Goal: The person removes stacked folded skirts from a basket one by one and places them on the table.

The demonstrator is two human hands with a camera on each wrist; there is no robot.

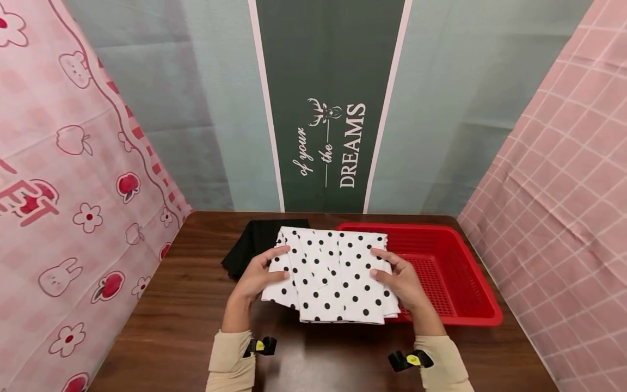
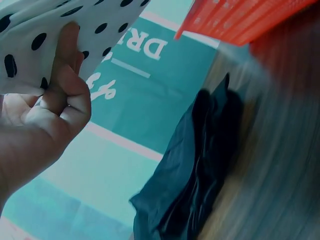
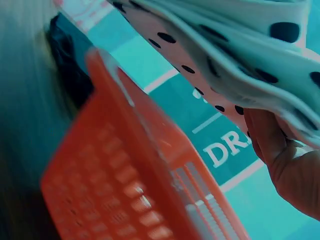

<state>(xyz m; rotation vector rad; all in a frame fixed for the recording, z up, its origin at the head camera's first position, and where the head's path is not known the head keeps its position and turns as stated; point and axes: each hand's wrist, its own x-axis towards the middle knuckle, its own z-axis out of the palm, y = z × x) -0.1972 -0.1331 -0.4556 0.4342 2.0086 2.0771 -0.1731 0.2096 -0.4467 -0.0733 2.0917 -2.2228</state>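
A folded white cloth with black polka dots (image 1: 338,277) is held up above the table between both hands. At its left edge the left hand (image 1: 257,277) grips it, thumb and fingers on either side; the left wrist view shows fingers beneath the cloth (image 2: 30,45). The right hand (image 1: 404,280) pinches the opposite edge, and several stacked layers of the cloth (image 3: 240,60) show in the right wrist view. Behind the left hand, a black folded cloth (image 1: 250,245) lies on the table, partly hidden by the dotted one.
A red plastic basket (image 1: 472,272) with a perforated floor stands on the right of the brown wooden table (image 1: 171,316), its left part hidden behind the dotted cloth. Printed curtains (image 1: 323,54) hang behind the table and along both sides.
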